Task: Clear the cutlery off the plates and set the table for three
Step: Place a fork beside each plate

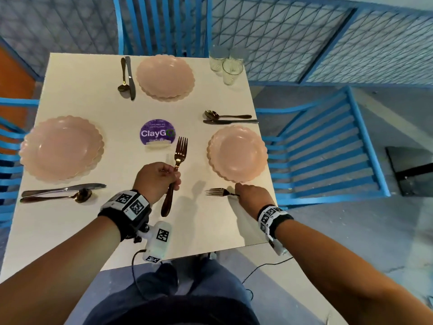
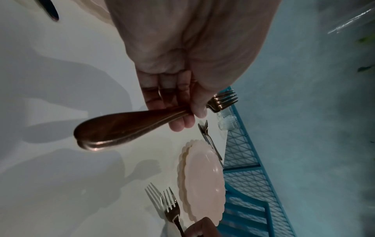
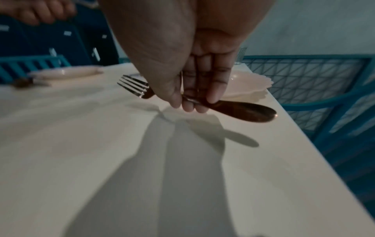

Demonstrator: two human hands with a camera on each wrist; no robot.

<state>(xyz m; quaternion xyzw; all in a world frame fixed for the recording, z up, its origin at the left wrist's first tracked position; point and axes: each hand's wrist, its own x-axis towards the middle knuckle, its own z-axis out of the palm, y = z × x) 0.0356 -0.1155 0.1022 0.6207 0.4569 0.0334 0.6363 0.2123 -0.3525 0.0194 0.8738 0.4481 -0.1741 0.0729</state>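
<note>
Three pink scalloped plates sit bare on the white table [image 1: 93,102]: one far [image 1: 165,76], one left [image 1: 62,147], one right [image 1: 237,153]. My left hand [image 1: 172,177] grips a copper fork [image 1: 180,151] upright above the table's middle, tines away from me. In the left wrist view its handle [image 2: 125,126] looks doubled, like two forks stacked. My right hand [image 1: 237,192] pinches another fork [image 1: 216,191] by its neck just in front of the right plate, tines pointing left. The right wrist view shows this fork [image 3: 249,112] slightly above the tabletop, over its shadow.
A spoon and knife lie paired beside each plate: left of the far one [image 1: 127,76], beyond the right one [image 1: 229,118], in front of the left one [image 1: 63,193]. Three glasses [image 1: 228,63] stand at the far right corner. A purple sign [image 1: 157,132] sits mid-table. Blue chairs [image 1: 328,146] surround it.
</note>
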